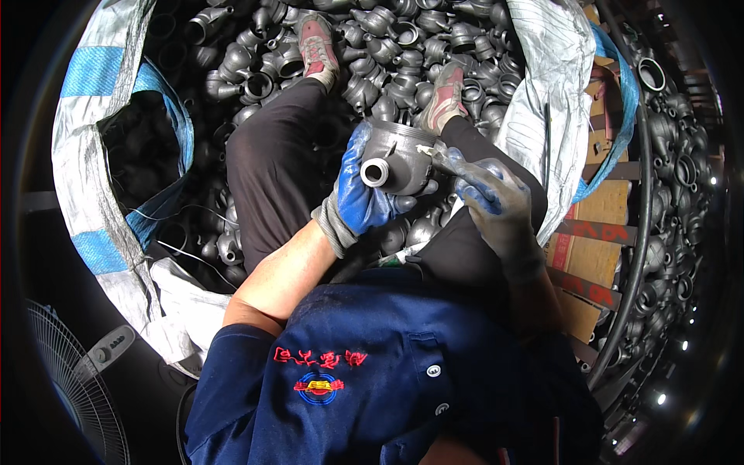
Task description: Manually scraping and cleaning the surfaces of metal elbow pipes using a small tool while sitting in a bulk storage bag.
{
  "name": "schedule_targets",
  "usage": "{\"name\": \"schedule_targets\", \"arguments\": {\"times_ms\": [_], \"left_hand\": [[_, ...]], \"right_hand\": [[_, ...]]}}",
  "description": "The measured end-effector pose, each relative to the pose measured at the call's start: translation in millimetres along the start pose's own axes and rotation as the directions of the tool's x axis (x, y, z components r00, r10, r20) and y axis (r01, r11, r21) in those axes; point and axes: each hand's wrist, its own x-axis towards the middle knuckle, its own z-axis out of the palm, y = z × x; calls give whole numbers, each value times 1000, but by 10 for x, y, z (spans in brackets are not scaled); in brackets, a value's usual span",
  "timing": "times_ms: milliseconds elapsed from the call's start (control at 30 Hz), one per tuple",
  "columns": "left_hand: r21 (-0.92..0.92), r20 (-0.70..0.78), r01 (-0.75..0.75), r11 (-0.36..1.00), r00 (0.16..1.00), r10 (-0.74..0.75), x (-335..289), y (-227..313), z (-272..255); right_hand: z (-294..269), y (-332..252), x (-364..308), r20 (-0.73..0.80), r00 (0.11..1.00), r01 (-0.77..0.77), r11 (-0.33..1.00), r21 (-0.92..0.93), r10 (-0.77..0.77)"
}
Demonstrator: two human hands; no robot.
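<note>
My left hand point(358, 198), in a blue-coated work glove with a grey cuff, grips a dark grey cast metal housing point(401, 174) from its left side and underneath. The housing is round and hollow, with a threaded rim on top and a short open spout facing me. Close against its right side is my right hand point(496, 205), in a dirty grey and blue glove. Its fingers are bent together and point at the housing's wall. A small pale patch shows on the wall by the fingertips. Whatever these fingers hold is too hard to make out.
Many similar grey castings point(391, 66) lie heaped around my legs and shoes inside a white and blue woven bulk bag point(81, 167). A fan point(74, 380) stands at lower left. Cardboard and slats point(593, 256) line the right side, with more castings point(663, 209) beyond.
</note>
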Motion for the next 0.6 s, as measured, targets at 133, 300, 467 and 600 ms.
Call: {"name": "schedule_targets", "arguments": {"times_ms": [133, 300, 467, 600], "left_hand": [[-4, 25, -9, 1000, 1000, 10, -2, -14, -33], [26, -17, -32, 999, 999, 32, -11, -6, 25], [56, -75, -29, 998, 997, 33, -16, -2, 67], [69, -122, -90, 994, 988, 98, -22, -9, 102]], "right_hand": [[16, 37, -48, 93, 996, -1, 999, -42, 5], [-81, -31, 29, 119, 991, -74, 994, 80, 65], [-68, 89, -38, 145, 987, -77, 993, 90, 63], [-107, 82, -13, 259, 944, -260, 942, 210, 203]]}}
